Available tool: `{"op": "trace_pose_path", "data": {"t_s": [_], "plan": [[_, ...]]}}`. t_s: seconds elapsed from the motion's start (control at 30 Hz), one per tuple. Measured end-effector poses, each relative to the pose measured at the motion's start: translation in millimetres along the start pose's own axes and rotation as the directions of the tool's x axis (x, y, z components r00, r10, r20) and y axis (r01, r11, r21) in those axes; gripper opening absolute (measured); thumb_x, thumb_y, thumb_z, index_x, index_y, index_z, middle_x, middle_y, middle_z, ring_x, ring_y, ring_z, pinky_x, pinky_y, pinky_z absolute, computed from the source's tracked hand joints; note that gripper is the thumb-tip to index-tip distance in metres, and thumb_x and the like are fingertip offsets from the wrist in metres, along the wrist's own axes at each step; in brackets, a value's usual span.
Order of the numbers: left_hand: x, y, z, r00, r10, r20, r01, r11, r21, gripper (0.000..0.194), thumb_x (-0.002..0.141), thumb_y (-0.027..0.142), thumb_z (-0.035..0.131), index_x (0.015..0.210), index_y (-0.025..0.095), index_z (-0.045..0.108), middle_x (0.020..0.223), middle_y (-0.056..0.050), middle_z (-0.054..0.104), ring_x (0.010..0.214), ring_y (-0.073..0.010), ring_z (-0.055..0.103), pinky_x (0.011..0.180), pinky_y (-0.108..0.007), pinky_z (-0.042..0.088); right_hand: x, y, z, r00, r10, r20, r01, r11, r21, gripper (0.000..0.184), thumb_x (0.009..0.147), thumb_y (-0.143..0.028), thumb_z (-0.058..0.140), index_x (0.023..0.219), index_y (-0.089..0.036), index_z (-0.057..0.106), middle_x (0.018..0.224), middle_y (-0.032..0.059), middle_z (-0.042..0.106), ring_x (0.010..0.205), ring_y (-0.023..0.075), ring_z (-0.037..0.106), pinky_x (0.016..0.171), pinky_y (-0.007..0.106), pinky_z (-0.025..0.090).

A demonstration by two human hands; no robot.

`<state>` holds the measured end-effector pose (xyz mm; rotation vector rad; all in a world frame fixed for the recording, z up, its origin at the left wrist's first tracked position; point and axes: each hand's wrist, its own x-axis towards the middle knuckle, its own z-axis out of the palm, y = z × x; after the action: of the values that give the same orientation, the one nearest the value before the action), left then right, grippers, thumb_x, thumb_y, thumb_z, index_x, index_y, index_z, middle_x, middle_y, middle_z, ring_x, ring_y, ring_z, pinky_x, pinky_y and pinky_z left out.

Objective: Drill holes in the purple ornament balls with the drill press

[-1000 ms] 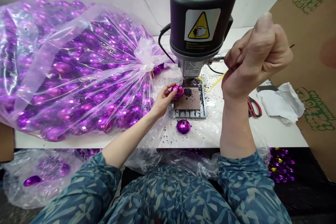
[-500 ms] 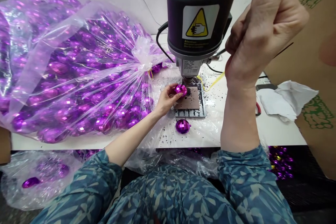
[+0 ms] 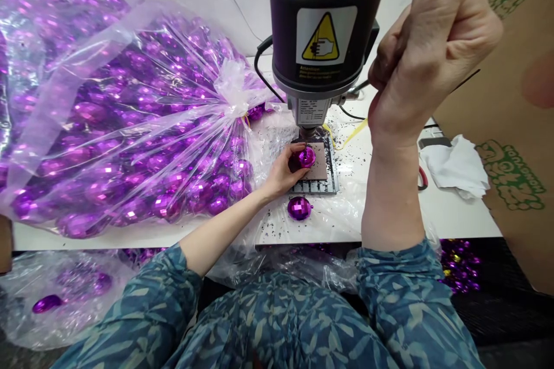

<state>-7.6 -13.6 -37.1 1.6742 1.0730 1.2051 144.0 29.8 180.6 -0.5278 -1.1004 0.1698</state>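
Observation:
My left hand (image 3: 283, 172) pinches a shiny purple faceted bauble (image 3: 307, 157) over the brown board on the metal base (image 3: 326, 184) of a small bench drill press (image 3: 322, 34). The bauble sits just below the press's chuck (image 3: 308, 132). Raised at the upper right, my right hand (image 3: 433, 52) is closed around the press's lever (image 3: 361, 86); the grip end is hidden inside the fist. Another purple bauble (image 3: 299, 208) lies on the white table in front of the base.
A tied clear bag (image 3: 130, 121) full of purple baubles fills the table's left. Dark shavings surround the base. Crumpled white paper (image 3: 459, 167) lies at right beside a cardboard box (image 3: 511, 127). Below the table edge are a plastic bag (image 3: 64, 294) and purple and gold pieces (image 3: 461, 265).
My left hand has moved slightly right and towards me with the bauble, which is turned differently now. My right hand stays closed and raised. The view has shifted a little.

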Motion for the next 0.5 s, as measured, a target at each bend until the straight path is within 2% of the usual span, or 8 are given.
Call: {"op": "trace_pose_path", "data": {"t_s": [0.23, 0.4, 0.5], "plan": [[-1.0, -4.3, 4.1, 0.999, -0.017, -0.03, 0.015, 0.997, -0.075, 0.056, 0.087, 0.051, 0.083, 0.129, 0.022, 0.063, 0.137, -0.014, 0.07, 0.132, -0.0299, 0.067, 0.12, -0.049, 0.049, -1.6, 1.4, -1.1, 1.0, -0.025, -0.008, 0.026, 1.0, 0.013, 0.058, 0.075, -0.07, 0.058, 0.058, -0.025, 0.026, 0.046, -0.0095, 0.026, 0.039, 0.0028, 0.021, 0.048, 0.028, 0.027], [-0.2, -7.7, 9.4, 0.998, -0.042, -0.045, 0.035, 0.99, -0.14, 0.063, 0.083, 0.053, 0.088, 0.131, 0.023, 0.062, 0.133, -0.012, 0.072, 0.126, -0.0282, 0.069, 0.117, -0.049, 0.052, -11.5, -6.3, -5.0, 0.997, -0.072, -0.042, 0.075, 0.995, 0.073, 0.059, 0.08, -0.063, 0.064, 0.056, -0.021, 0.03, 0.045, -0.0094, 0.024, 0.039, 0.0017, 0.02, 0.049, 0.027, 0.023], [-0.2, -7.6, 10.5, 0.998, -0.045, -0.043, 0.037, 0.985, -0.168, 0.064, 0.082, 0.053, 0.089, 0.13, 0.022, 0.062, 0.132, -0.012, 0.072, 0.124, -0.0276, 0.069, 0.116, -0.049, 0.052, -19.6, -12.9, -7.9, 0.998, -0.048, -0.041, 0.05, 0.998, 0.044, 0.061, 0.08, -0.064, 0.064, 0.057, -0.02, 0.028, 0.046, -0.0082, 0.028, 0.041, 0.0009, 0.025, 0.051, 0.027, 0.022]]}}
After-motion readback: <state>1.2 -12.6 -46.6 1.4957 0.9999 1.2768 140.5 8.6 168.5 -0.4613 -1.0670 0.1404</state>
